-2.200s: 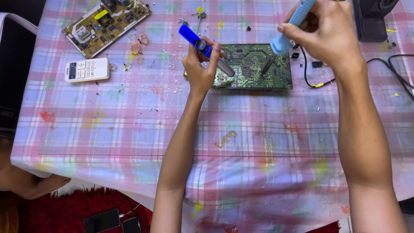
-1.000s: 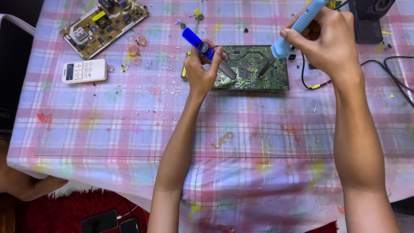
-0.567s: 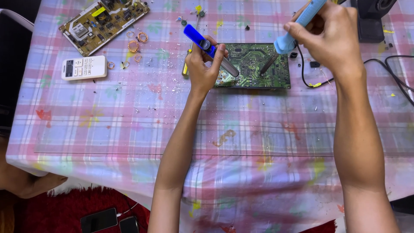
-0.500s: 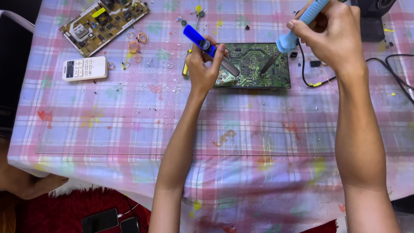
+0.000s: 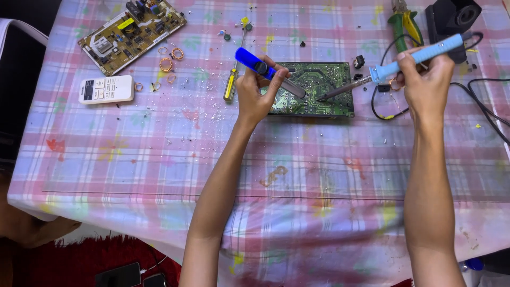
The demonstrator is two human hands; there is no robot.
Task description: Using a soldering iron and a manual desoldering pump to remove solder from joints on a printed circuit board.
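Observation:
A green circuit board [image 5: 319,103] lies flat on the plaid tablecloth [image 5: 159,159]. My left hand [image 5: 256,97] grips a blue desoldering pump [image 5: 254,61], whose grey nozzle angles down onto the board. My right hand [image 5: 427,85] holds a light-blue soldering iron [image 5: 419,56] by its handle. The iron's metal tip slants down-left and touches the board near its middle, close to the pump's nozzle.
A second, brown circuit board [image 5: 133,33] and a white remote control [image 5: 106,89] lie at the far left. Copper coils [image 5: 166,64], a yellow-handled screwdriver [image 5: 232,85], green pliers [image 5: 404,24], a black box [image 5: 451,16] and black cables [image 5: 489,111] sit around the work.
My right hand has drawn back to the right with the soldering iron, its tip still on the board. The left hand and pump have stayed in place.

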